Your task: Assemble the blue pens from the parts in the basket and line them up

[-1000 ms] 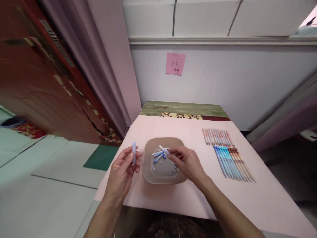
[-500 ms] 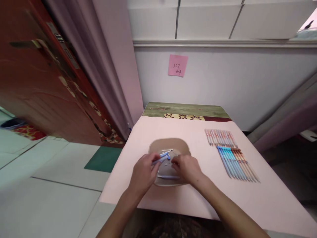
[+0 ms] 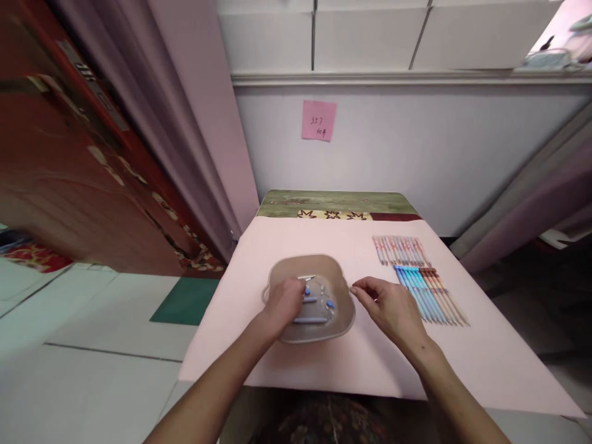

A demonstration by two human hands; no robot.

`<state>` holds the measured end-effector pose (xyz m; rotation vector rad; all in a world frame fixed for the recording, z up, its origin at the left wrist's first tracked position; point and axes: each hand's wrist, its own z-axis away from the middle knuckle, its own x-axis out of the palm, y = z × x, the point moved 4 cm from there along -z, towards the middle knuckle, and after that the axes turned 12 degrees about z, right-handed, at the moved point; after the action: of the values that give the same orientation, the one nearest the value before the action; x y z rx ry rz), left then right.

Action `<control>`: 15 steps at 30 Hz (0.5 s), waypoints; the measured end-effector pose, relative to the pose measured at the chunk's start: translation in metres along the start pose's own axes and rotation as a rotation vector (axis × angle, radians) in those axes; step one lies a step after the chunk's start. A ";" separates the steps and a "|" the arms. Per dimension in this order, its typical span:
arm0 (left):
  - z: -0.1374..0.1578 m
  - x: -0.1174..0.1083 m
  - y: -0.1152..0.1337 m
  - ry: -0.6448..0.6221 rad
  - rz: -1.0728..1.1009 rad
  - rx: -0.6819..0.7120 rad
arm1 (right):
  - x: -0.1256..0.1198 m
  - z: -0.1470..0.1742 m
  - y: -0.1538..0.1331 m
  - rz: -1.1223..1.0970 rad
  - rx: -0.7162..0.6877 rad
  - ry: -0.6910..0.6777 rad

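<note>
A beige plastic basin [image 3: 340,327] stands on the pink-covered table, with light blue pen barrels [image 3: 311,320], blue clips [image 3: 330,304] and small clear pieces [image 3: 322,288] inside. My left hand [image 3: 289,302] reaches over the basin's left side, fingers curled down among the pen parts; what they hold is hidden. A thin dark-tipped refill [image 3: 308,277] lies just beyond those fingers. At the basin's right edge, my right hand [image 3: 393,305] pinches the rim between thumb and forefinger, the other fingers bent.
To the right lies a row of blue and brown pens [image 3: 430,296], and behind it a row of clear patterned pens [image 3: 401,250]. The pink table cover [image 3: 222,333] runs up to a green-patterned strip [image 3: 333,200] by the wall. A red door [image 3: 92,185] stands left.
My right hand has left the basin's inside and moved right to its rim. My left hand has lowered among the parts; the blue pieces it held above the basin no longer show in its grip.
</note>
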<state>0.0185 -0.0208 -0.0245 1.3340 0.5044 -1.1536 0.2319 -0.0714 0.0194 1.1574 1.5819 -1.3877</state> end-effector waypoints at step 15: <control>-0.017 -0.006 -0.010 -0.064 -0.138 -0.109 | -0.003 0.009 0.021 -0.003 0.037 -0.056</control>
<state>0.0131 -0.0017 -0.0285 1.1799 0.6116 -1.2598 0.2524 -0.0802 0.0138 1.1288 1.5253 -1.4449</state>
